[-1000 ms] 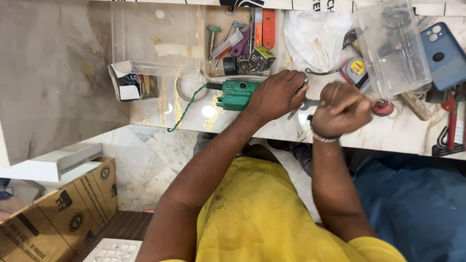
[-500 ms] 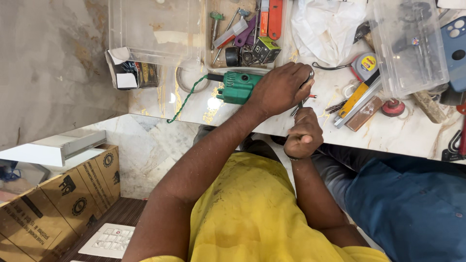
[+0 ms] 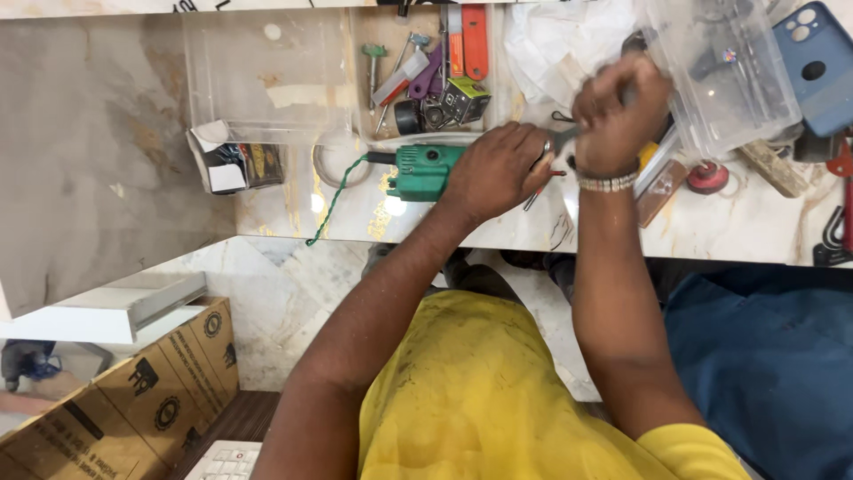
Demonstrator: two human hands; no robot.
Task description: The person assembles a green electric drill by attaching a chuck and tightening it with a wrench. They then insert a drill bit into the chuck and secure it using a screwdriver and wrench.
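A green power tool (image 3: 425,171) with a green cord lies on the marble counter (image 3: 764,227). My left hand (image 3: 496,171) is clamped over its front end and holds it down. Just to the right and a little higher, my right hand (image 3: 616,114), with a beaded bracelet at the wrist, is fisted around a grey metal wrench (image 3: 560,139). The wrench's tip reaches toward the tool's nose under my left fingers. The nose of the tool itself is hidden by my left hand.
A clear tray of hand tools (image 3: 426,84) sits behind the power tool. To the right are a clear plastic box (image 3: 729,76), a blue phone (image 3: 822,62) and a red round part (image 3: 708,176). A small open carton (image 3: 233,165) stands left. Cardboard boxes (image 3: 133,400) lie on the floor.
My right hand dropped below the counter edge half a second ago and has come back up to the tool's front, gripping the wrench. My left hand stayed on the green tool.
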